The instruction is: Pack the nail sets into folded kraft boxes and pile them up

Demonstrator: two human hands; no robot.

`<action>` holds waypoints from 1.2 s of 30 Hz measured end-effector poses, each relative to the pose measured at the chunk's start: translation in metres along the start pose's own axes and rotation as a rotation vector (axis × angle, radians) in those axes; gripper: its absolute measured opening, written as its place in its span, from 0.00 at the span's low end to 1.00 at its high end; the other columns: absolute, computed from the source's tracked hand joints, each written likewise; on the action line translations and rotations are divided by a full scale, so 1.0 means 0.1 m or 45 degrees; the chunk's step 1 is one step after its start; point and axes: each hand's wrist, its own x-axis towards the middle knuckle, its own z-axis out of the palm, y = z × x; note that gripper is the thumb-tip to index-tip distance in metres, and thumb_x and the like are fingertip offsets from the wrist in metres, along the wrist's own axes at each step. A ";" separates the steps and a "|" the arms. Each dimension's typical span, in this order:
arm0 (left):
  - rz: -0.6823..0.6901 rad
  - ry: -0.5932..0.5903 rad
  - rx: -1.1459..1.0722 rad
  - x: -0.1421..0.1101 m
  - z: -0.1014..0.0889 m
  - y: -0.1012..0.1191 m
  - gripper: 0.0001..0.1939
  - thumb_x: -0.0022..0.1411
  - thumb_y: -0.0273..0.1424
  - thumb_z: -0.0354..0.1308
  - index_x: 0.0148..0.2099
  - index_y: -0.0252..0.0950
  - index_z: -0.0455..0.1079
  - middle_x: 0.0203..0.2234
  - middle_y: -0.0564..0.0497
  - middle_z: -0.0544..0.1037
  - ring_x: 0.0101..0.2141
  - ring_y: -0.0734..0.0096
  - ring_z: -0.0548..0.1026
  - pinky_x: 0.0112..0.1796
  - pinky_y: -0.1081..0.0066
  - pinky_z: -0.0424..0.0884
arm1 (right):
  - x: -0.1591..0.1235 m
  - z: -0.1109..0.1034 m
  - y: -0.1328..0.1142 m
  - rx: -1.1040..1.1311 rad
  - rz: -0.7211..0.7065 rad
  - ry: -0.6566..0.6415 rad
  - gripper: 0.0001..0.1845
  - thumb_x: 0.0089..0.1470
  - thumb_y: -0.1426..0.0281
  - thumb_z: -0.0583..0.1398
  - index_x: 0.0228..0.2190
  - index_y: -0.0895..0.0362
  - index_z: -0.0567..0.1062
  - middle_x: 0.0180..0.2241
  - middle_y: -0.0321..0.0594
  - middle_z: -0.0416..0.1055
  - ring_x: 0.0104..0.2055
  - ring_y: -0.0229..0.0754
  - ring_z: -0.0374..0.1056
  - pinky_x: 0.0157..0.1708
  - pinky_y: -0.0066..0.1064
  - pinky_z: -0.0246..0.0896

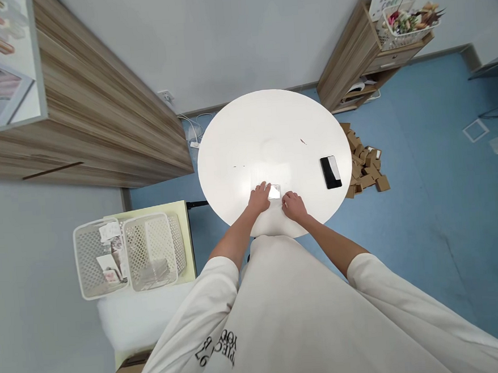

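A small clear, shiny flat packet [274, 191] lies on the white oval table [270, 128] near its front edge. My left hand [260, 197] rests at the packet's left side, fingers stretched out and fingertips touching its edge. Just right of the packet, my right hand [294, 205] is down on the table with its fingers curled together close to the packet's lower right corner. Whatever those curled fingers hold, if anything, is too small to make out.
A black phone [330, 172] lies at the table's right side. Small brown cardboard boxes [365, 167] are heaped on the floor beyond it. White plastic baskets [128, 257] stand on a side table at left. A wooden cabinet [110, 94] rises at back left.
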 end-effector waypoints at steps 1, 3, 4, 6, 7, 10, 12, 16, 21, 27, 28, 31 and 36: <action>0.008 -0.012 -0.010 -0.01 -0.02 -0.02 0.38 0.63 0.28 0.53 0.73 0.39 0.47 0.71 0.40 0.50 0.64 0.47 0.59 0.56 0.54 0.63 | 0.01 -0.03 0.00 0.038 0.001 0.015 0.09 0.61 0.74 0.54 0.40 0.56 0.73 0.50 0.50 0.67 0.49 0.51 0.62 0.46 0.38 0.55; 0.030 -0.047 -0.039 -0.02 -0.06 -0.06 0.36 0.64 0.30 0.51 0.73 0.38 0.48 0.71 0.40 0.50 0.65 0.48 0.59 0.58 0.53 0.61 | 0.06 -0.09 0.01 0.098 -0.001 0.028 0.07 0.61 0.73 0.54 0.40 0.56 0.72 0.51 0.49 0.67 0.49 0.50 0.62 0.46 0.37 0.56; 0.042 -0.066 -0.057 -0.03 -0.08 -0.08 0.35 0.65 0.32 0.50 0.72 0.38 0.48 0.71 0.41 0.49 0.65 0.48 0.59 0.58 0.53 0.61 | 0.10 -0.12 0.01 0.121 0.004 0.025 0.07 0.61 0.73 0.54 0.40 0.55 0.71 0.50 0.48 0.68 0.49 0.49 0.63 0.46 0.37 0.56; 0.062 -0.106 -0.083 -0.06 -0.13 -0.10 0.35 0.66 0.38 0.51 0.72 0.40 0.48 0.72 0.41 0.48 0.65 0.48 0.59 0.59 0.53 0.60 | 0.18 -0.17 0.02 0.145 0.035 0.000 0.06 0.61 0.72 0.54 0.39 0.55 0.70 0.46 0.46 0.70 0.46 0.48 0.64 0.44 0.36 0.56; 0.071 -0.118 -0.085 -0.07 -0.15 -0.10 0.37 0.66 0.41 0.52 0.72 0.40 0.48 0.72 0.41 0.48 0.65 0.47 0.60 0.59 0.54 0.60 | 0.23 -0.19 0.02 0.145 0.056 -0.020 0.06 0.61 0.72 0.54 0.39 0.55 0.70 0.44 0.45 0.71 0.44 0.48 0.65 0.42 0.36 0.56; 0.094 -0.021 -0.026 -0.14 -0.17 -0.05 0.36 0.65 0.42 0.55 0.71 0.38 0.51 0.71 0.39 0.49 0.65 0.47 0.60 0.59 0.55 0.59 | 0.35 -0.23 0.03 0.119 0.117 -0.071 0.05 0.61 0.72 0.54 0.39 0.55 0.69 0.40 0.44 0.72 0.41 0.47 0.65 0.39 0.34 0.55; 0.108 0.151 0.043 -0.21 -0.14 0.02 0.28 0.67 0.34 0.52 0.68 0.36 0.56 0.69 0.38 0.56 0.63 0.49 0.61 0.58 0.56 0.59 | 0.41 -0.25 0.04 0.117 0.145 -0.089 0.04 0.61 0.72 0.54 0.39 0.55 0.69 0.40 0.43 0.72 0.41 0.47 0.66 0.37 0.34 0.54; 0.262 0.239 0.158 -0.36 -0.01 0.19 0.20 0.66 0.21 0.46 0.57 0.36 0.68 0.56 0.39 0.71 0.55 0.55 0.69 0.54 0.58 0.62 | 0.49 -0.29 0.06 0.150 0.204 -0.125 0.04 0.61 0.73 0.55 0.38 0.55 0.69 0.40 0.43 0.73 0.40 0.46 0.66 0.35 0.33 0.54; 0.369 0.232 0.240 -0.39 0.18 0.28 0.22 0.63 0.19 0.47 0.56 0.35 0.69 0.54 0.38 0.72 0.58 0.55 0.68 0.57 0.55 0.60 | 0.58 -0.33 0.06 0.158 0.240 -0.169 0.04 0.60 0.74 0.55 0.37 0.55 0.69 0.37 0.42 0.73 0.37 0.44 0.67 0.32 0.32 0.53; 0.216 0.324 0.318 -0.21 0.27 0.19 0.31 0.61 0.19 0.47 0.66 0.33 0.60 0.65 0.36 0.63 0.67 0.52 0.56 0.65 0.43 0.47 | 0.62 -0.31 0.08 0.123 0.227 -0.162 0.04 0.62 0.73 0.55 0.36 0.54 0.69 0.37 0.42 0.74 0.37 0.44 0.67 0.32 0.31 0.52; 0.211 0.318 0.326 -0.18 0.26 0.18 0.32 0.60 0.19 0.47 0.67 0.33 0.59 0.65 0.36 0.64 0.67 0.52 0.57 0.65 0.43 0.46 | 0.62 -0.30 0.09 0.122 0.222 -0.157 0.04 0.62 0.73 0.54 0.37 0.54 0.69 0.38 0.42 0.74 0.38 0.44 0.67 0.33 0.31 0.53; 0.202 0.298 0.324 -0.11 0.22 0.17 0.32 0.61 0.19 0.48 0.67 0.33 0.58 0.62 0.36 0.67 0.65 0.53 0.61 0.66 0.46 0.46 | 0.58 -0.28 0.11 0.154 0.204 -0.141 0.05 0.63 0.72 0.55 0.40 0.54 0.70 0.40 0.42 0.74 0.39 0.44 0.67 0.35 0.31 0.55; 0.163 0.225 0.164 -0.03 0.09 0.19 0.26 0.64 0.21 0.47 0.64 0.37 0.61 0.58 0.37 0.70 0.61 0.53 0.65 0.64 0.50 0.52 | 0.43 -0.23 0.14 0.316 0.291 -0.001 0.14 0.63 0.65 0.56 0.50 0.54 0.68 0.50 0.47 0.71 0.49 0.48 0.67 0.44 0.34 0.59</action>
